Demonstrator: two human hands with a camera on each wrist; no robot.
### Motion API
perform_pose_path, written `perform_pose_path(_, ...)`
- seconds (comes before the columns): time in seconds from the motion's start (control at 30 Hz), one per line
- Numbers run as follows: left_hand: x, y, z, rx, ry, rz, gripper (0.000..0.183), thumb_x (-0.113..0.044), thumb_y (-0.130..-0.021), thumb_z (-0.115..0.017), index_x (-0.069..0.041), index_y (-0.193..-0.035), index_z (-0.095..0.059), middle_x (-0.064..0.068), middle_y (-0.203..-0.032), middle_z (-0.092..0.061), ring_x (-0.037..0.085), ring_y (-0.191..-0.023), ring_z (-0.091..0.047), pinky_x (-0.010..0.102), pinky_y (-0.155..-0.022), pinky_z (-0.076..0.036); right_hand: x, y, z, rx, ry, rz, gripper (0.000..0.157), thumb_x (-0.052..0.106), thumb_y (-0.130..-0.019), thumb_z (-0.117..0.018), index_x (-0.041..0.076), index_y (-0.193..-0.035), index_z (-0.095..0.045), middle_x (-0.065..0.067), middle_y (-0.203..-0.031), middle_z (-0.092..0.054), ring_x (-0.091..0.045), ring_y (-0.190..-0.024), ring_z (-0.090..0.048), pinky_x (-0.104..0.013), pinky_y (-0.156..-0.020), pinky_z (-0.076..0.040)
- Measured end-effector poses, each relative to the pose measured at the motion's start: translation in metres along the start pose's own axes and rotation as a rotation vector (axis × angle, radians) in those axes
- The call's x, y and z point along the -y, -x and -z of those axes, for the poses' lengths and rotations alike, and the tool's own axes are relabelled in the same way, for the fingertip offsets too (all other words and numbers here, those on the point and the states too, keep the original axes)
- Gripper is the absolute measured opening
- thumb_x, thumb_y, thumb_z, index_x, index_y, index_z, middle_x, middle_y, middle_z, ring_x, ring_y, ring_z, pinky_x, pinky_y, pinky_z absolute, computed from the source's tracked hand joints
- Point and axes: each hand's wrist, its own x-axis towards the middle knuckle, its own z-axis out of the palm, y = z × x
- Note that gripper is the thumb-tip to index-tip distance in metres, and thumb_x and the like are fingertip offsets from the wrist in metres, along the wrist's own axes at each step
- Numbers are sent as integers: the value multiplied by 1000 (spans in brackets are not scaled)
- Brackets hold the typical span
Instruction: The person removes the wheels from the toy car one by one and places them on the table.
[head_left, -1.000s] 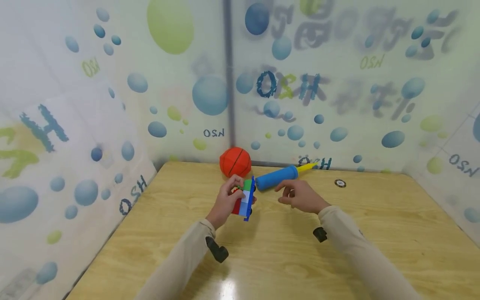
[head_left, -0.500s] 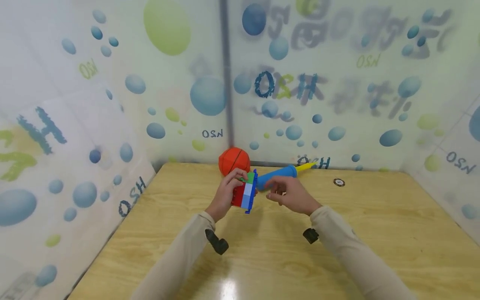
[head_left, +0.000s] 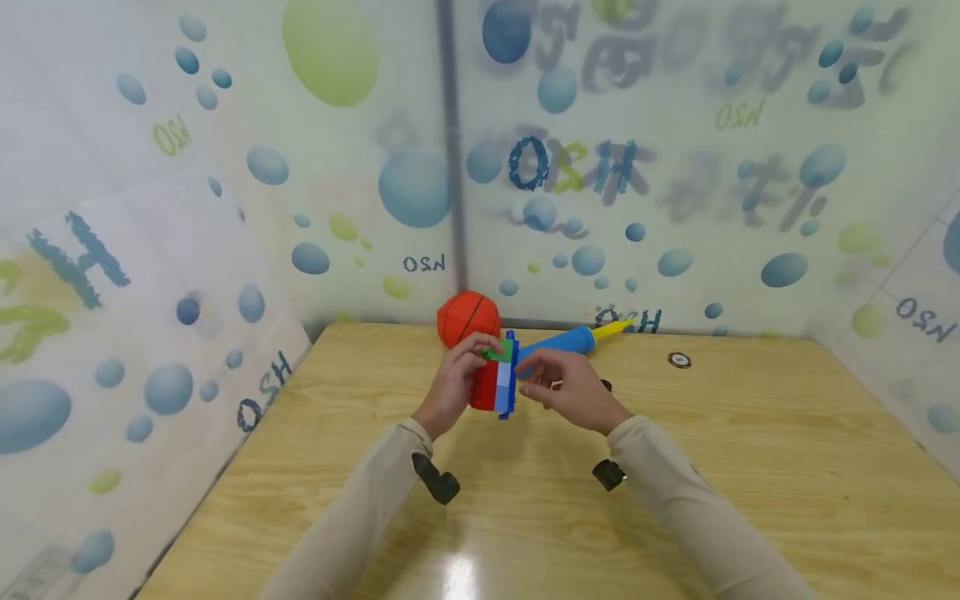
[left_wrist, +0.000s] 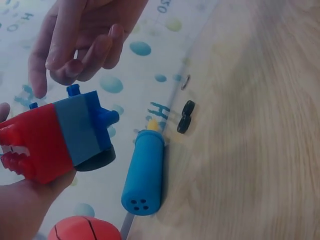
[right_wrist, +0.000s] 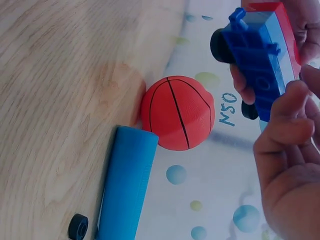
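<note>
Red, green and blue plastic-block vehicle [head_left: 497, 386], probably light and stiff, is offering flat sides [left_wrist: 40, 142] for gripping; the left hand [head_left: 447, 387] is holding it above the bench [head_left: 750, 458], toward the far edge, the right hand [head_left: 573, 392] hovering beside, loosely bent, empty.

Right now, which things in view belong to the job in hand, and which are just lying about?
Job in hand:
toy car, held in the left hand
right hand, beside it
loose black wheels, probably

Apparently lying about:
red ball
blue pump
round chip
</note>
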Motion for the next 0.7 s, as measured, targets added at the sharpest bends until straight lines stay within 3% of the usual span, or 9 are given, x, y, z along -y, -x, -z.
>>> perform_pose_path(0.17,-1,-1,-4,-3,-24,-19,29,-5,-98,-37,-17,-115,-57,1,-109,-55,19,-103,-56,30,-91,-52,2,2,-4,-24,1,16,25,13,-93,-70,11,-119,-68,-6,-85,-67,-25,-65,-63,-27,-58,-53)
perform_pose_path(0.33,-1,-2,-10,-20,-46,10,31,-7,-99,-44,-12,-128,-54,0,-109,-51,17,-104,-55,31,-87,-54,2,8,-7,-68,25,38,26,12,-92,-72,13,-118,-69,-4,-87,-65,-15,-67,-63,-27,-59,-54)
perform_pose_path(0.7,6,-4,-11,-89,-51,39,29,-15,-103,-53,-6,-130,-61,2,-107,-50,17,-98,-59,33,-86,-61,-2,11,-16,-127,125,177,26,12,-87,-78,12,-113,-74,-10,-95,-65,-6,-65,-58,-23,-58,-53)
